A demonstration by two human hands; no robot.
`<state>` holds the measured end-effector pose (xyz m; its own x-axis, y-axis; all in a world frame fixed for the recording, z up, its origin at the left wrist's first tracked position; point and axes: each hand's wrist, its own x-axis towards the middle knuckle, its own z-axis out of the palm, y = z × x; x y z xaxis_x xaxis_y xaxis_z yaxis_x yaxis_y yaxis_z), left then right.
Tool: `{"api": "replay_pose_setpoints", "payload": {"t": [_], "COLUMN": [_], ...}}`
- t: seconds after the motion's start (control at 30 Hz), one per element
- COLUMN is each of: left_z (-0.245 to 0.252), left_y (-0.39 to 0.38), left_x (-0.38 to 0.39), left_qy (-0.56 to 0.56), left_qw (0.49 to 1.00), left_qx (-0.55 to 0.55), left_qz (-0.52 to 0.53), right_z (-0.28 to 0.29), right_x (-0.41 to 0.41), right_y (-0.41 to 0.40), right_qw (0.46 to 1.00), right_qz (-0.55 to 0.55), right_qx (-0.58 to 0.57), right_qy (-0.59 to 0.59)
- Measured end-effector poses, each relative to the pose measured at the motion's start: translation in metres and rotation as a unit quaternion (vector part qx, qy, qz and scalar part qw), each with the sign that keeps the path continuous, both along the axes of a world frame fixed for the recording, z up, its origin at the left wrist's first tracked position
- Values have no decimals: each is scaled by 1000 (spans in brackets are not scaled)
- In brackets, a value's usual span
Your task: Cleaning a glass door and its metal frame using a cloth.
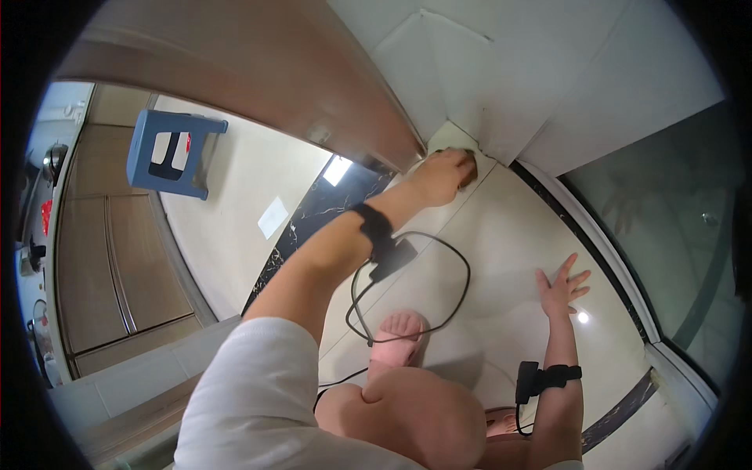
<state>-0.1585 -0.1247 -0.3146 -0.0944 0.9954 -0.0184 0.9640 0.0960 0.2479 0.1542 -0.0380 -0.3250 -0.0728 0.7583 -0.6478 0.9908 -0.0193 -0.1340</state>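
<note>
At the wall corner, my left hand [437, 176] is closed around a small brown object [468, 168], pressed down at floor level. The fingers cover most of it, so I cannot tell whether it is a pad or a brush. Pale floor tiles [493, 235] with a thin joint line run out from this corner. My right hand [561, 289] has its fingers spread and holds nothing. It is over the tiles near the glass door's track; I cannot tell whether it touches the floor. A black strap with a small device is on each forearm.
A black cable [469, 267] loops from the left forearm past a pink slipper [399, 343]. A brown door panel [264, 76] stands left of the corner. Beyond the dark marble threshold [311, 202] is a blue plastic stool [170, 154]. A glass door [664, 223] stands at right.
</note>
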Motion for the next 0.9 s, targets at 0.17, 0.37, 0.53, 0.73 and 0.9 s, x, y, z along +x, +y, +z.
{"api": "replay_pose_setpoints", "payload": {"t": [0.17,0.37,0.53,0.73,0.9], "left_z": [1,-15,-7,-21,-8], "left_y": [7,-10,19,20,10], "left_x": [36,72,20,53,71], "left_qy": [-74,-258,-31,-83,-121], "left_qw": [980,962,948,992,978], "left_qx": [-38,-25,178,24,97], "left_qz": [179,-82,261,89,142], "right_z": [8,3,4,6,6], "right_x": [-2,-2,-6,-5,-6], "right_y": [1,2,0,3,1], "right_qw": [1000,1000,1000,1000,1000], "right_qz": [-7,-14,-3,-9,-7], "right_qx": [5,-9,3,-8,-8], "right_qy": [26,4,12,6,14]}}
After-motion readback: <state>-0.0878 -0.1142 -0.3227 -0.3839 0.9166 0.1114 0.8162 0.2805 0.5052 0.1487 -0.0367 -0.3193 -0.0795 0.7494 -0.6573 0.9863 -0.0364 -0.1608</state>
